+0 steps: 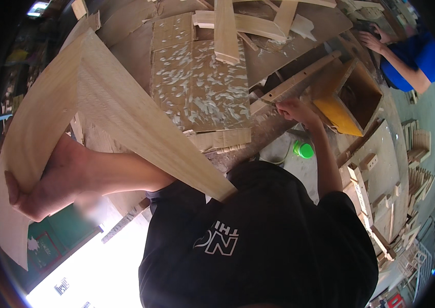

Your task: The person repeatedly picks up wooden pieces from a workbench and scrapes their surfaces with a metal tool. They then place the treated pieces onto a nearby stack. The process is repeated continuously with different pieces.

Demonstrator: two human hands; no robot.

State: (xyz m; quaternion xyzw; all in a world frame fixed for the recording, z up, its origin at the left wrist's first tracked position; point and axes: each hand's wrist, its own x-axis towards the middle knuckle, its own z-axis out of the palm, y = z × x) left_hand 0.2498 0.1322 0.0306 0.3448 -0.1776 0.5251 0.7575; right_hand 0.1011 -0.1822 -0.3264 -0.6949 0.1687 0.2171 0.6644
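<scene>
My left hand [48, 187] is wrapped round one leg of a pale V-shaped wooden piece [120, 95], two curved boards meeting at a pointed top. It is raised on my left, and its other leg slants down to my dark shirt. My right hand [297, 112] is closed round a thin stick-like tool, mostly hidden by the fingers, between a cardboard sheet and a yellow-sided wooden box [338, 105]. The brown cardboard [174, 87] lies on the bench, dotted with many whitish glue-like smears.
Joined wooden pieces [226, 33] lie at the bench's far side. A bright green-lidded container [304, 150] stands near my right forearm. Wooden parts [369, 161] lie on a board at the right. At the far right another person in a blue sleeve [430, 54] works with both hands.
</scene>
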